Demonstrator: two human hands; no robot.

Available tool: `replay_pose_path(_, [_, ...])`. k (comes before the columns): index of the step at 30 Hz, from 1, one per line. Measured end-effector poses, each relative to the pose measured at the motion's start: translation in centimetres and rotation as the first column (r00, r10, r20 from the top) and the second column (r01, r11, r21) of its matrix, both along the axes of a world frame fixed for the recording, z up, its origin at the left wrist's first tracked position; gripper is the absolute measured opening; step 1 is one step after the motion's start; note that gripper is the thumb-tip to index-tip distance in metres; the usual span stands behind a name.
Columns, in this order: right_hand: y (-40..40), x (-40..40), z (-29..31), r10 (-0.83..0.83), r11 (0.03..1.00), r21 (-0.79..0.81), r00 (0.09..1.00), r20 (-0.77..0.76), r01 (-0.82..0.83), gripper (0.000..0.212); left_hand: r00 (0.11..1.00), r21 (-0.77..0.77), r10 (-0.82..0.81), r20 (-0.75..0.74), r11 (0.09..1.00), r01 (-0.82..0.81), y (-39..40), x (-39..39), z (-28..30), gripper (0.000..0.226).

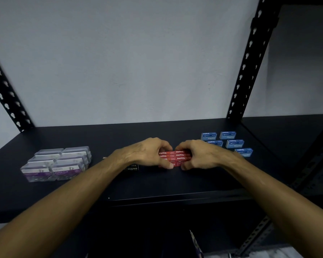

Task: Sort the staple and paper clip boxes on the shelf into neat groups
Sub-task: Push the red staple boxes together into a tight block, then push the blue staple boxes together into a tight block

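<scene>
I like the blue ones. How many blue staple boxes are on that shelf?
5 blue boxes, right of the hands: two at the back, two in the middle, one nearest. The right hand may hide more.

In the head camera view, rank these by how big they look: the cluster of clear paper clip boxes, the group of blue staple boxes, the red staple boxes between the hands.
1. Cluster of clear plastic paper clip boxes, largest.
2. Group of blue cardboard staple boxes.
3. Red cardboard staple boxes, smallest, though both hands hide part.
</scene>
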State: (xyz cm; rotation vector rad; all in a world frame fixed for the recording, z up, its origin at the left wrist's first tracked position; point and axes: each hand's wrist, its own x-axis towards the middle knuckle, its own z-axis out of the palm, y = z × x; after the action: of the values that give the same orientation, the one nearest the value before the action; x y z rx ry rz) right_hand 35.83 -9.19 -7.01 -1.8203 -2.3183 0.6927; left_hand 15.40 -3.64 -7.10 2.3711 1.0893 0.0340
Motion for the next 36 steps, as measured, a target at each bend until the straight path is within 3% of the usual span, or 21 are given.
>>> replay_pose_path(5, [-0.1,-0.5,-0.4,0.011,0.997,0.082,0.999,0.049,-0.015,0.051,1.000,0.121,-0.015,-0.026,0.992,0.018,-0.5,0.5,-0.8,0.053])
replay_pose_path(19, [-0.1,-0.9,-0.3,0.026,0.996,0.084,0.998,0.055,-0.030,0.050,0.999,0.145,-0.005,-0.044,0.989,0.012,-0.7,0.4,-0.7,0.053])
replay_pose_path(30, [-0.9,1.0,1.7,-0.048,0.989,0.143,0.998,0.050,0.040,0.077,0.998,0.234,0.012,-0.068,0.972,0.005,-0.3,0.5,1.0,0.103])
replay_pose_path(33, [-1.4,2.6,3.1,-0.093,0.980,0.178,0.995,0.042,0.084,0.070,1.000,0.244,0.008,-0.002,0.970,-0.007,-0.4,1.4,1.9,0.097])
replay_pose_path(36, [-2.1,4.4,4.2,-0.154,0.964,0.219,0.988,-0.013,0.153,0.057,0.990,0.207,-0.009,0.142,0.978,-0.021,-1.0,3.0,2.6,0.073])
